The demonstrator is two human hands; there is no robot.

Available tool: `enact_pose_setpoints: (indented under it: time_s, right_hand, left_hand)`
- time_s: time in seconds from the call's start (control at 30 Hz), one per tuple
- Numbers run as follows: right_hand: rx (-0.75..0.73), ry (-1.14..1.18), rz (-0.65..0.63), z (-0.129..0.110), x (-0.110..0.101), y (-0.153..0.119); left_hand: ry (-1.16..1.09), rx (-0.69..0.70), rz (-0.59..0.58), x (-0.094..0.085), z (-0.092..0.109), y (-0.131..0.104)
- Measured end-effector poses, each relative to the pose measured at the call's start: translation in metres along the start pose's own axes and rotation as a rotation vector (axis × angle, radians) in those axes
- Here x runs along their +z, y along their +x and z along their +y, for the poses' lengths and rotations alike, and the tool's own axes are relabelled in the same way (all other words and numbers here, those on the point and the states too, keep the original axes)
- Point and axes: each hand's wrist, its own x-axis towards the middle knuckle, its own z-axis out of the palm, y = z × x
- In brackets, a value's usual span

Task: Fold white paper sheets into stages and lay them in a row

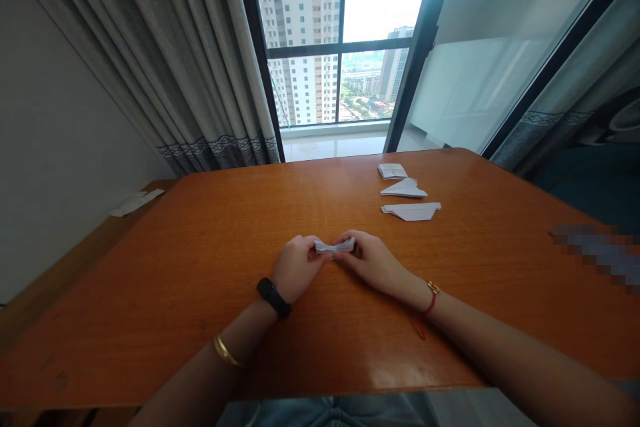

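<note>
- Head view: the left hand (295,268) and the right hand (374,260) met above the near middle of the brown table (225,213), with a small folded paper (334,247) between them.
- Both grips were closed on that paper, each pinching one end between thumb and fingers; its middle dipped, and its ends flared slightly upward.
- Whether its lower side touched the wood could not be told, since the fingers hid it.
- Uneven pressure seemed the main hazard: one thumb pushing harder than the other could have skewed a crease or crushed the dipped middle.
- The layers looked thick for so small a piece, so pulling the ends apart too hard could have torn a fold or let it spring open.
- The red string bracelet (430,300) on the right wrist had a loose end hanging near the table, which might have snagged on a paper edge.
- Farther off, to the right, lay a square folded paper (393,171), a pointed folded paper (404,188) and a long folded paper (411,211), well apart from the hands; a careless sweep of the right forearm could have knocked the nearest, the long one.
</note>
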Motion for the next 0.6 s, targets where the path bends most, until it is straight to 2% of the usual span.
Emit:
enact_pose_setpoints:
  time_s: [0.13,0.3,0.47,0.53,0.6]
  right_hand:
    - [-0.006,0.161,-0.017,-0.002,-0.003,-0.001]
    - [0.079,0.313,-0.065,-0.004,-0.01,0.0]
    - [0.139,0.354,-0.14,-0.007,-0.012,0.001]
    - [0.141,0.373,-0.184,-0.008,-0.02,0.003]
    - [0.148,0.32,-0.232,-0.006,-0.039,0.006]
  left_hand:
    - [-0.13,0.011,0.008,-0.002,0.002,-0.003]
    - [-0.51,-0.065,-0.107,0.004,0.002,-0.006]
    - [-0.652,-0.148,-0.164,0.01,0.004,-0.01]
    - [-0.709,-0.175,-0.207,0.011,0.007,-0.011]
    - [-0.742,-0.198,-0.219,0.01,0.011,-0.012]
